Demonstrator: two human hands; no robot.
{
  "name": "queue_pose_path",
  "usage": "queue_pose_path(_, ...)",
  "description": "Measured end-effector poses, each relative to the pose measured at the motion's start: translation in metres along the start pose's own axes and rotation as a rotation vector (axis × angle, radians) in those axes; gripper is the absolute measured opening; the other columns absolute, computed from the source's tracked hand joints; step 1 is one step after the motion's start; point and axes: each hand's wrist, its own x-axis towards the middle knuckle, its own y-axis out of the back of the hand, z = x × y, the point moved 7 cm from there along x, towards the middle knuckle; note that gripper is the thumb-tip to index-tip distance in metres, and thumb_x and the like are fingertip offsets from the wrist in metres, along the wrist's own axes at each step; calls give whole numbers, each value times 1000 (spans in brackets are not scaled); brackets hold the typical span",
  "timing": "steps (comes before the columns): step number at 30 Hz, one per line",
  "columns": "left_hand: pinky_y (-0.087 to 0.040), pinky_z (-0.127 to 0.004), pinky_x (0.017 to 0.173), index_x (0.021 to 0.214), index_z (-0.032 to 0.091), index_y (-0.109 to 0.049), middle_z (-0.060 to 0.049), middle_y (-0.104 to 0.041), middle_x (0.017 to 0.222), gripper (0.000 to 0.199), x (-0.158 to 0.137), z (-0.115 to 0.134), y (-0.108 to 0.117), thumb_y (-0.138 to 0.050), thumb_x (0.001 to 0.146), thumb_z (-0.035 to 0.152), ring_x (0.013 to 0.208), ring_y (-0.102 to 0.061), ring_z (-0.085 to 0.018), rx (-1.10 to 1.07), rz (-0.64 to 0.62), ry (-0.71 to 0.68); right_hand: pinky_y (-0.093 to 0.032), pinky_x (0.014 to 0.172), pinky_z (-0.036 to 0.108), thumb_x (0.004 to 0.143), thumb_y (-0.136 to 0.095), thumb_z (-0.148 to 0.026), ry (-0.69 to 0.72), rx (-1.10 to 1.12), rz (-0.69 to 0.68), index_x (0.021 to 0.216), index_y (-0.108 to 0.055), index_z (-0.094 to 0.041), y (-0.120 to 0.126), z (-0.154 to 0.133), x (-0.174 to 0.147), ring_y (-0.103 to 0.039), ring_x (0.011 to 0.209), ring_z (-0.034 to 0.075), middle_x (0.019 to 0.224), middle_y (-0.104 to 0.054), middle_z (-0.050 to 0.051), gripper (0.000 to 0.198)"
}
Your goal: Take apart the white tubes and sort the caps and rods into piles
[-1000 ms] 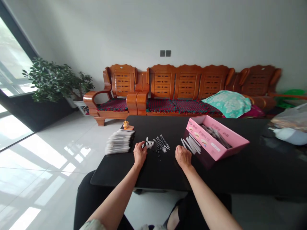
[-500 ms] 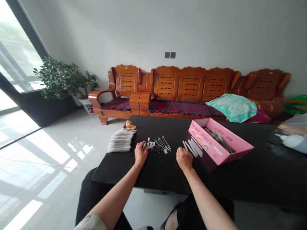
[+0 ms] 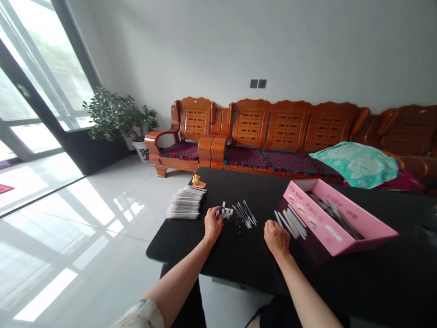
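My left hand (image 3: 213, 225) rests on the table at the edge of a small heap of white caps (image 3: 228, 212), its fingers bent together with a small white cap showing at the tips. My right hand (image 3: 277, 237) is curled into a loose fist on the tabletop; what it holds, if anything, is hidden. Just right of it lie several white tubes (image 3: 293, 223). Between the hands are thin pen refills (image 3: 246, 214) and tiny black plugs (image 3: 240, 226). Farther left, a stack of whitish pens (image 3: 186, 203) with dark ends is piled neatly.
A pink box (image 3: 317, 223) holding dark, thin items stands on the black table (image 3: 252, 259) at right. A small yellow figurine (image 3: 197, 181) sits by the far left edge. Beyond are a wooden sofa (image 3: 251, 127), a turquoise cloth (image 3: 358, 164) and a potted plant (image 3: 116, 116).
The whole view has shifted, so things appear farther right, and the pink box looks nearer. Both hands keep nearly the same places and poses on the table.
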Motion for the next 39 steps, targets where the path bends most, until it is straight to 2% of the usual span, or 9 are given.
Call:
queue_pose_path(7,-52,-19,50,111,18,-63,-5,-59,103,29,-2,6,9,-54,84,13,58,-58,-7,-43,56,-50,-23,54,26,94,-43,-22,19,4,21,71,-57,-16,1,0,-1,-50,54,11,64,-58,2,28)
queue_pose_path(10,-55,-24,66,110,21,-65,-4,-61,105,29,0,10,34,-53,84,12,66,-60,-9,92,105,-146,-24,54,26,94,-43,-23,14,16,30,72,-58,-16,3,1,-2,-50,54,12,65,-58,2,27)
queue_pose_path(13,-53,-28,77,109,21,-66,-6,-61,108,29,4,6,70,-53,85,12,78,-63,-14,345,122,-197,-24,54,26,94,-43,-23,9,30,27,72,-58,-17,2,2,-2,-50,55,12,65,-59,3,27)
queue_pose_path(16,-52,-27,75,115,23,-64,-7,-60,113,32,8,-5,98,-50,87,14,89,-64,-18,575,70,-192,-23,55,26,95,-42,-23,8,45,13,73,-58,-16,0,1,-1,-49,55,12,65,-59,3,28)
queue_pose_path(18,-52,-26,75,116,24,-63,-6,-60,114,32,7,-9,106,-50,89,16,90,-64,-18,643,22,-225,-23,55,26,95,-42,-23,7,54,3,73,-58,-16,-1,1,-1,-49,55,12,65,-59,3,28)
queue_pose_path(23,-52,-24,76,109,25,-66,-4,-62,107,27,5,-10,106,-45,92,22,85,-65,-16,654,-8,-324,-24,56,26,95,-41,-23,2,78,-3,74,-59,-16,2,0,-1,-50,57,12,66,-59,3,28)
queue_pose_path(28,-52,-25,72,110,26,-64,-4,-61,112,27,7,-13,99,-44,93,25,86,-66,-17,691,-79,-323,-26,56,25,96,-41,-24,-30,122,2,76,-62,-16,4,2,-1,-53,58,12,68,-62,3,29)
queue_pose_path(32,-52,-25,76,114,26,-63,-4,-61,116,28,6,-12,96,-45,93,26,90,-65,-17,673,-146,-335,-25,55,25,94,-42,-25,-76,199,-5,79,-63,-17,3,-1,2,-55,58,12,72,-66,4,27)
queue_pose_path(39,-52,-26,73,115,27,-64,-5,-62,114,28,5,-9,111,-50,91,29,89,-66,-19,662,-27,-274,-27,55,25,93,-42,-25,-67,296,-31,77,-63,-18,-2,-28,17,-58,58,13,72,-68,4,27)
